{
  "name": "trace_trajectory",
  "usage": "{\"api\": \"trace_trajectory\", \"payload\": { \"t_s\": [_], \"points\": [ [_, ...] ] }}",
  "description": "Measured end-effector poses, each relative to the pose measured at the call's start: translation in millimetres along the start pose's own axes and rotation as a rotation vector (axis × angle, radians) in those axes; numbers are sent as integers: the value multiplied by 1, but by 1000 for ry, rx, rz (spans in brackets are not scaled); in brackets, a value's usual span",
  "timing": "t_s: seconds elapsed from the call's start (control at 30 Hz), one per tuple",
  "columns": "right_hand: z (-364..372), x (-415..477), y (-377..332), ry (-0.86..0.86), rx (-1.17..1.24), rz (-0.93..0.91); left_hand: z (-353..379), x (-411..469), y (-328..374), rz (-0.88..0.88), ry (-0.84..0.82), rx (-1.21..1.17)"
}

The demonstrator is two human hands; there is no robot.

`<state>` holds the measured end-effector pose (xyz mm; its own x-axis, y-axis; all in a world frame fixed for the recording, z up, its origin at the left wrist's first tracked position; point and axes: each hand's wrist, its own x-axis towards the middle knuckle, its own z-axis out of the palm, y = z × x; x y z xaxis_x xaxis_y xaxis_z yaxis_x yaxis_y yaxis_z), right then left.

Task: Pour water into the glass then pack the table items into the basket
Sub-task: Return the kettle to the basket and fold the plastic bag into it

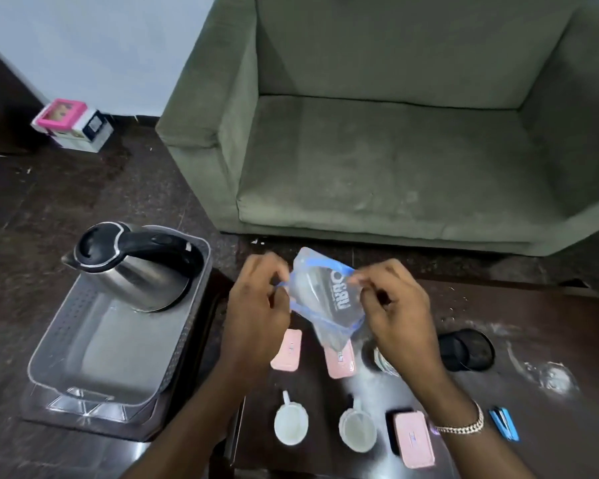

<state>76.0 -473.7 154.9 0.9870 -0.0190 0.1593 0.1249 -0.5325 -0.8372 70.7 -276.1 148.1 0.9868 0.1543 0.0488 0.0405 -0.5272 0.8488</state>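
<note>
Both hands hold a clear plastic pouch (pixel 322 299) with blue edging and dark print above the dark table (pixel 533 340). My left hand (pixel 256 305) pinches its left edge and my right hand (pixel 391 305) pinches its right top corner. At the left, a steel kettle (pixel 132 267) with a black lid and handle stands in the far end of the grey plastic basket (pixel 118 340). Below the pouch lie three pink cases (pixel 286 350) (pixel 341 363) (pixel 414 439) and two white measuring scoops (pixel 290 423) (pixel 357 430). A glass (pixel 382 361) is mostly hidden behind my right wrist.
A black mesh strainer (pixel 465 349) and a blue item (pixel 505 425) lie at the right of the table, with white powdery smears across the surface. A green sofa (pixel 395 133) stands behind the table. A pink and white box (pixel 71 124) sits on the floor at far left.
</note>
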Motion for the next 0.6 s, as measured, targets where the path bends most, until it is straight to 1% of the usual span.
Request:
{"api": "trace_trajectory", "payload": {
  "t_s": [0.03, 0.07, 0.13, 0.17, 0.2, 0.27, 0.3, 0.4, 0.47, 0.53, 0.6],
  "points": [
    [-9, 0, 2, 10, -109, -2, 4, -1, 4, 70, -29, 59],
    [-16, -1, 4, -5, -245, 39, 9, -1, 9, 109, -57, 88],
    [-27, -2, 3, -104, -559, 190, 20, -1, 19, 147, -122, 121],
    [-31, -1, 3, -149, -666, 272, 28, -2, 27, 164, -167, 143],
    [-34, -1, 3, -177, -683, 336, 36, -4, 34, 176, -221, 169],
    [-38, -2, -1, -180, -553, 393, 53, -10, 49, 196, -309, 198],
    [-38, -3, -5, -170, -477, 368, 59, -13, 56, 214, -325, 207],
    [-49, 0, -8, -203, -307, 308, 74, -24, 79, 279, -310, 201],
    [-57, 6, 1, -282, -204, 338, 77, -29, 91, 305, -308, 171],
    [-65, 10, 13, -366, -176, 399, 78, -34, 100, 350, -338, 131],
    [-69, 13, 21, -469, -272, 500, 79, -39, 107, 410, -392, 108]
  ]
}}
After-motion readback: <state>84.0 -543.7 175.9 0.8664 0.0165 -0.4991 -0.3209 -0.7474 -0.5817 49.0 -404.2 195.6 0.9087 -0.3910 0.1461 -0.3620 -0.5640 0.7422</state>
